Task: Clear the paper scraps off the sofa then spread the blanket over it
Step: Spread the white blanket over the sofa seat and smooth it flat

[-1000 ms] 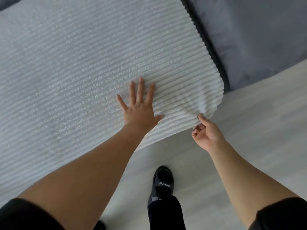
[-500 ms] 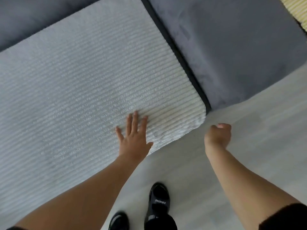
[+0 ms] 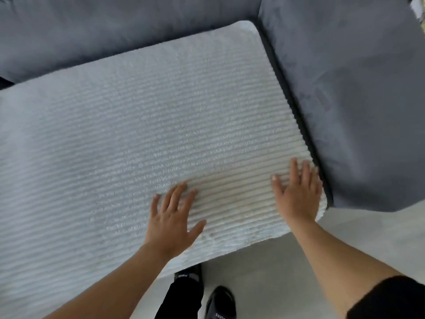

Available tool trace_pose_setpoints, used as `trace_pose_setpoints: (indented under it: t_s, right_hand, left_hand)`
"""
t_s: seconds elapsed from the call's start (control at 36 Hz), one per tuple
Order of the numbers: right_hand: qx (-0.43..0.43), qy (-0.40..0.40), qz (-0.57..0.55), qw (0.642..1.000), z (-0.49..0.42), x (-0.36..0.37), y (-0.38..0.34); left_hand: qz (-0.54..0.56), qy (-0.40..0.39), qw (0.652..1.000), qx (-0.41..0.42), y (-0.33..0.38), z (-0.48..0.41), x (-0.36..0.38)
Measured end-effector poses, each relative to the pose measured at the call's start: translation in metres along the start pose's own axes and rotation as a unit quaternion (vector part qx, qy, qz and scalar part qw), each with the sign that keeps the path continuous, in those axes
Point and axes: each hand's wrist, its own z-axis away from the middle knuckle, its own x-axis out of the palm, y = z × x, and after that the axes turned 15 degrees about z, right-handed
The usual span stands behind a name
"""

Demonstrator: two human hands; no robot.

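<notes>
A white ribbed blanket (image 3: 149, 125) lies flat over the seat of the grey sofa (image 3: 349, 93), reaching the backrest and hanging over the front edge. My left hand (image 3: 171, 221) rests palm down on the blanket near the front edge, fingers spread. My right hand (image 3: 297, 194) lies flat on the blanket's right front corner, fingers apart, close to the dark gap beside the armrest. Neither hand grips anything. No paper scraps show on the sofa.
The grey armrest block (image 3: 368, 134) rises right of the blanket. The grey backrest (image 3: 115, 31) runs along the top. Pale floor (image 3: 287, 272) lies below the sofa front, with my black shoes (image 3: 219, 305) on it.
My right hand let go of the blanket's corner, swung up and now presses flat on that corner. The left hand stays flat on the blanket. The view has tilted up toward the backrest.
</notes>
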Motion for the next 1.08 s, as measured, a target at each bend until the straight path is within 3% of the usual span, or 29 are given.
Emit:
trace_pose_setpoints:
  t_s: [0.08, 0.22, 0.33, 0.5, 0.58, 0.69, 0.83, 1.0, 1.08]
  right_hand:
    - [0.008, 0.014, -0.012, 1.0, -0.005, -0.024, -0.022]
    - [-0.156, 0.072, -0.003, 0.985, -0.07, -0.065, -0.123]
    - [-0.299, 0.09, 0.046, 0.949, -0.14, -0.089, -0.221]
    - [-0.417, 0.064, 0.09, 0.902, -0.227, -0.108, -0.314]
    - [-0.358, 0.062, 0.084, 0.928, -0.273, -0.114, -0.305]
    - [-0.152, 0.032, 0.065, 0.986, -0.339, -0.128, -0.279]
    - [-0.002, -0.034, 0.034, 0.999, -0.393, -0.138, -0.25]
    - [0.068, -0.089, 0.093, 0.989, -0.398, -0.161, -0.26]
    - [-0.006, 0.015, 0.129, 0.991, -0.356, -0.172, -0.281]
  left_hand:
    - [0.047, 0.043, 0.998, 0.01, -0.018, -0.014, -0.021]
    - [0.081, 0.097, 0.99, -0.061, -0.068, -0.094, -0.068]
    - [0.044, 0.125, 0.987, -0.089, -0.103, -0.171, -0.101]
    - [0.043, 0.155, 0.98, -0.12, -0.148, -0.269, -0.142]
    - [0.039, 0.163, 0.976, -0.141, -0.165, -0.289, -0.145]
    - [0.029, 0.199, 0.972, -0.125, -0.168, -0.291, -0.136]
    - [0.03, 0.213, 0.969, -0.119, -0.172, -0.293, -0.129]
    - [0.028, 0.193, 0.974, -0.12, -0.17, -0.299, -0.124]
    - [0.031, 0.162, 0.978, -0.13, -0.167, -0.295, -0.129]
